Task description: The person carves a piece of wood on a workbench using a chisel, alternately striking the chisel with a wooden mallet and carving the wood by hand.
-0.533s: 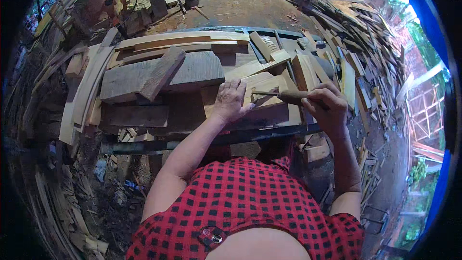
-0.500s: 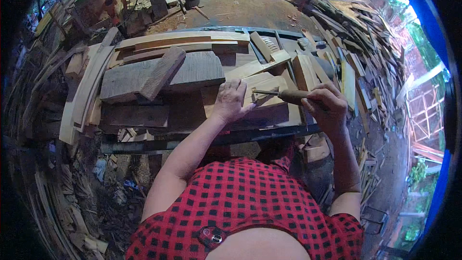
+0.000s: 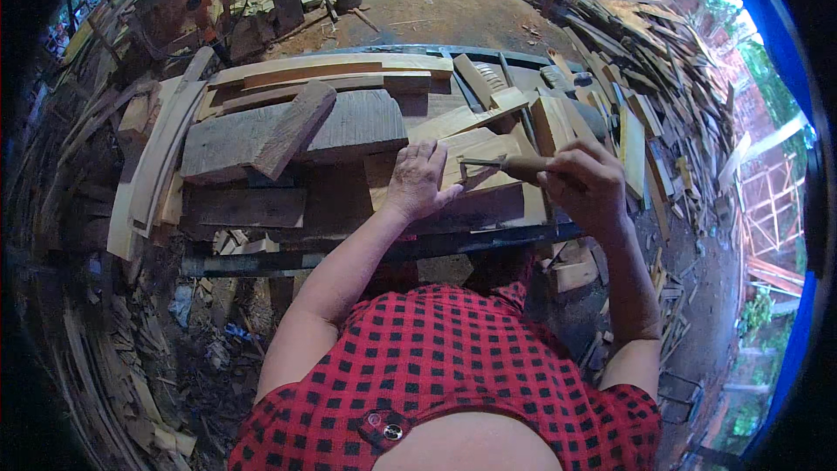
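Note:
A chisel with a thick wooden handle (image 3: 526, 167) and a slim metal shaft lies nearly level in my right hand (image 3: 588, 185), whose fingers wrap round the handle's end. Its tip points left and meets the face of a pale wooden board (image 3: 499, 202) on the bench; a dark shadow falls beside the shaft. My left hand (image 3: 417, 181) rests flat on the left part of this board, fingers stretched forward, thumb reaching toward the chisel's tip. Whether the tip cuts into the wood is too small to tell.
Left of my hands, a heavy grey beam (image 3: 357, 126) carries a slanted wooden block (image 3: 296, 129). Long pale strips (image 3: 166, 157) hang over the bench's left end. Upright wood pieces (image 3: 551, 129) stand just beyond my right hand. Scrap wood (image 3: 671, 61) is heaped at the far right.
My right hand has shifted slightly left with the chisel, and the handle sits a little higher. The left hand stays in nearly the same place on the board.

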`<control>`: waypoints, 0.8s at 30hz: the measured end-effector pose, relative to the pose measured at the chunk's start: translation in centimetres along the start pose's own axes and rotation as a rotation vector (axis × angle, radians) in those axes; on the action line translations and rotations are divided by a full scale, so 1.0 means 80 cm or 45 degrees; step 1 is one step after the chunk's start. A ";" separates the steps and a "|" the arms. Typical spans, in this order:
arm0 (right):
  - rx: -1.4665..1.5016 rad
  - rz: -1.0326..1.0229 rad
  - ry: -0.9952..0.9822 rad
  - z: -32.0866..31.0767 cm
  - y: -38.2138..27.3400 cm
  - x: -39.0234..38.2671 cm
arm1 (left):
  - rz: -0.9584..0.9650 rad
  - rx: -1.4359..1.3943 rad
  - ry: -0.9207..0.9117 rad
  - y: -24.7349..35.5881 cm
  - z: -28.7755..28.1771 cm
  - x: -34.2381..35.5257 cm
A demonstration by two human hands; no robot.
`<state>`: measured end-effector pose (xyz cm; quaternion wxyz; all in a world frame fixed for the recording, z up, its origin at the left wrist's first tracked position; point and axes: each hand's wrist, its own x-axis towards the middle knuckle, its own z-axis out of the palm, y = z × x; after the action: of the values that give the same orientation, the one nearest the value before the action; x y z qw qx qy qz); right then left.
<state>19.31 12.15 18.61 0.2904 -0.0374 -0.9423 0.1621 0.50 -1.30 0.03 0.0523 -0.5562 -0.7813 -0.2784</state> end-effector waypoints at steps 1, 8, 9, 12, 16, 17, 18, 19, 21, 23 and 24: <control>-0.020 -0.049 -0.038 -0.001 -0.001 0.009 | 0.000 0.000 -0.003 0.000 0.001 0.000; -0.146 -0.064 -0.296 -0.001 -0.013 0.058 | 0.019 -0.026 0.016 -0.001 0.000 0.000; -0.149 -0.001 -0.296 0.001 -0.014 0.063 | 0.042 -0.024 -0.002 0.001 -0.006 0.004; -0.204 -0.077 -0.299 0.008 -0.017 0.077 | 0.002 -0.171 -0.082 0.020 -0.032 0.031; -0.173 -0.113 -0.298 0.015 -0.023 0.084 | 0.065 -1.214 -0.174 0.065 -0.062 0.081; -0.163 -0.154 -0.258 0.013 -0.020 0.085 | 0.122 -1.154 -0.105 0.074 -0.067 0.090; -0.119 -0.236 -0.223 0.012 -0.015 0.084 | 0.127 -1.126 -0.007 0.083 -0.069 0.092; -0.044 -0.186 -0.278 0.006 -0.002 0.082 | 0.166 -1.304 0.018 0.090 -0.070 0.095; 0.551 0.323 -0.372 -0.008 0.039 0.077 | 0.197 -1.448 -0.023 0.096 -0.069 0.100; 1.199 0.714 -0.413 -0.008 0.095 0.063 | 0.151 -1.617 -0.154 0.096 -0.066 0.101; 0.803 0.724 -0.128 0.001 0.126 0.052 | 0.184 -1.632 -0.151 0.095 -0.064 0.102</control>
<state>15.59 22.35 17.44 0.1849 -0.1973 -0.8117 0.5177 3.12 4.73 10.41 -0.3150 -0.5426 -0.4225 -0.6541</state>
